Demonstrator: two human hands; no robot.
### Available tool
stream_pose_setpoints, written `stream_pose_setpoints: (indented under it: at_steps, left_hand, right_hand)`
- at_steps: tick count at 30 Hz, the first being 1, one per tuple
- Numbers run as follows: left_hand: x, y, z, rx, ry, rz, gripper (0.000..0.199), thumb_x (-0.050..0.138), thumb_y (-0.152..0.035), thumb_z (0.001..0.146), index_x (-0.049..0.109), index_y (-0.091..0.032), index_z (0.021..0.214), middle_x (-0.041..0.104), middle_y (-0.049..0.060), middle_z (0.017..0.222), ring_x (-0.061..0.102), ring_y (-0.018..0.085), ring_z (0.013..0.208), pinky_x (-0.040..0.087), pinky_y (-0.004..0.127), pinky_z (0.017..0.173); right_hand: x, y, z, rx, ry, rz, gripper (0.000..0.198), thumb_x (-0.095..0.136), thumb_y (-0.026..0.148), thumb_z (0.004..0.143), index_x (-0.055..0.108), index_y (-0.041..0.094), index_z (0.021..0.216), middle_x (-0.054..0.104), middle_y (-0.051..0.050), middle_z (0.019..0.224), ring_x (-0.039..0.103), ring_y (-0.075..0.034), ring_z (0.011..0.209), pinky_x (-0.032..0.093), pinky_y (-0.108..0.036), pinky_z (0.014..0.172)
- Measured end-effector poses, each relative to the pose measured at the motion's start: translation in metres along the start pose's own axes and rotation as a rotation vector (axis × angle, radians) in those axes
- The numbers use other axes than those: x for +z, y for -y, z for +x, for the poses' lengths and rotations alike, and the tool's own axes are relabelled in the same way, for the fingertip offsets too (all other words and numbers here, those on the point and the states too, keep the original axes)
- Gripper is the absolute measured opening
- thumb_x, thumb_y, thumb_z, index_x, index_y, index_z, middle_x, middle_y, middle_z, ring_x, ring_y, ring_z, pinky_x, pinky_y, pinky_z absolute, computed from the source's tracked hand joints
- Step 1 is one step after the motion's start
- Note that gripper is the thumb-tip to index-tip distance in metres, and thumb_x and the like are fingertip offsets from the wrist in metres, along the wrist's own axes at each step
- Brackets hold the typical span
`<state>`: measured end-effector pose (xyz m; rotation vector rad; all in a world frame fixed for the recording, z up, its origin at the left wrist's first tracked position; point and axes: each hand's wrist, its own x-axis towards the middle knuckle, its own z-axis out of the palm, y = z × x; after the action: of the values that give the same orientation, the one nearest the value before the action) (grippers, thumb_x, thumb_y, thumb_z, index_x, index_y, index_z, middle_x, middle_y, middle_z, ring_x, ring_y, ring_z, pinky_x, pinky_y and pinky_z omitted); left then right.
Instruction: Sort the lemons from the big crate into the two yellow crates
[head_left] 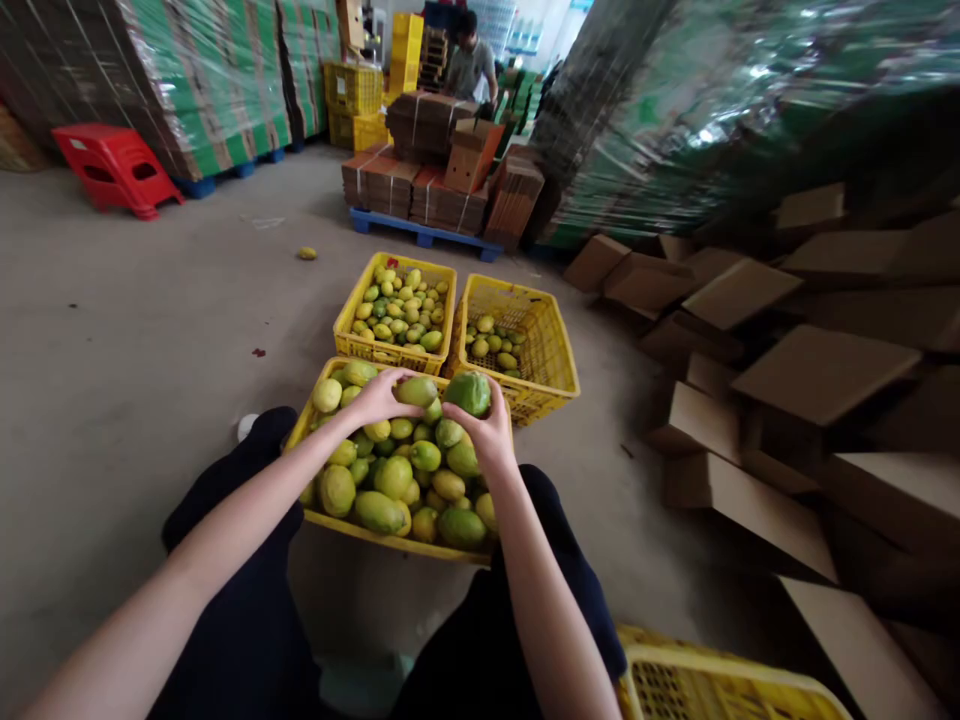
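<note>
My left hand (381, 398) is closed around a yellow-green lemon (417, 391), thumb and fingers at its left end. Beside it, my right hand (487, 432) grips a larger, dark green, bumpy lemon (468, 393). Both fruits are held apart, just above the far side of a yellow plastic crate (397, 543) between my knees. That crate is heaped with green and yellow lemons (393, 477) of mixed sizes. Beyond stand a left crate (346, 345) well filled with mostly yellow lemons (397, 310) and a right crate (551, 345) with a few lemons (493, 343) on its bottom.
Open cardboard boxes (825, 370) lie piled on the right. Another yellow crate (720, 680) stands by my right leg. Ahead, flattened cartons (420, 190) sit on a blue pallet (424, 232), a person (472, 65) behind them. A red stool (116, 170) and one loose lemon (307, 253) are left.
</note>
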<state>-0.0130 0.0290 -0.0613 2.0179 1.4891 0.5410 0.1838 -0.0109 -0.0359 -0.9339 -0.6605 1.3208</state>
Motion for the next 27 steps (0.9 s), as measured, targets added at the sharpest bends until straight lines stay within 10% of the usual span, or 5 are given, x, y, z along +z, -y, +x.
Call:
stream_pose_setpoints:
  at_steps: [5,12,19,23,27]
  left_hand:
    - [-0.012,-0.013,-0.037,0.055,-0.386,-0.341,0.078,0.075,-0.035,0.088,0.035,-0.028,0.154,0.058,0.015,0.153,0.063,0.027,0.135,0.062,0.038,0.099]
    - [-0.013,-0.022,-0.052,0.312,-0.386,-0.231,0.06,0.077,-0.04,0.09,0.056,-0.026,0.144,0.065,0.012,0.149,0.062,0.03,0.139,0.052,0.049,0.119]
    - [-0.017,-0.025,-0.045,0.656,-0.461,-0.332,0.057,0.079,-0.026,0.09,0.06,-0.026,0.144,0.07,0.012,0.142,0.066,0.03,0.134,0.053,0.05,0.116]
    - [-0.018,-0.028,-0.046,0.507,-0.29,-0.599,0.068,0.082,-0.027,0.084,0.057,-0.026,0.147,0.068,0.013,0.144,0.065,0.032,0.133,0.053,0.051,0.114]
    - [-0.005,-0.032,-0.042,0.163,-0.24,-1.077,0.066,0.09,-0.031,0.074,0.063,-0.024,0.133,0.075,0.008,0.121,0.072,0.028,0.115,0.057,0.043,0.106]
  right_hand:
    - [0.004,0.006,-0.012,-0.342,-0.034,-0.364,0.069,0.099,0.013,0.046,0.07,0.026,0.107,0.073,0.004,0.101,0.067,-0.017,0.095,0.059,-0.032,0.092]
    - [0.007,-0.001,-0.025,-0.504,0.093,-0.496,0.054,0.095,0.019,0.059,0.069,0.029,0.105,0.073,-0.004,0.119,0.065,-0.027,0.119,0.047,-0.052,0.117]
    - [-0.008,-0.019,-0.015,-0.985,0.125,-0.815,0.052,0.077,0.021,0.08,0.055,0.031,0.127,0.064,-0.01,0.132,0.066,-0.03,0.122,0.057,-0.055,0.101]
    - [-0.008,-0.018,-0.019,-0.994,0.117,-0.88,0.056,0.081,0.031,0.08,0.052,0.03,0.128,0.058,-0.01,0.133,0.061,-0.033,0.127,0.054,-0.059,0.106]
    - [0.002,-0.018,-0.03,-0.645,0.078,-0.725,0.059,0.092,0.041,0.066,0.057,0.029,0.112,0.06,-0.005,0.114,0.064,-0.03,0.111,0.057,-0.053,0.101]
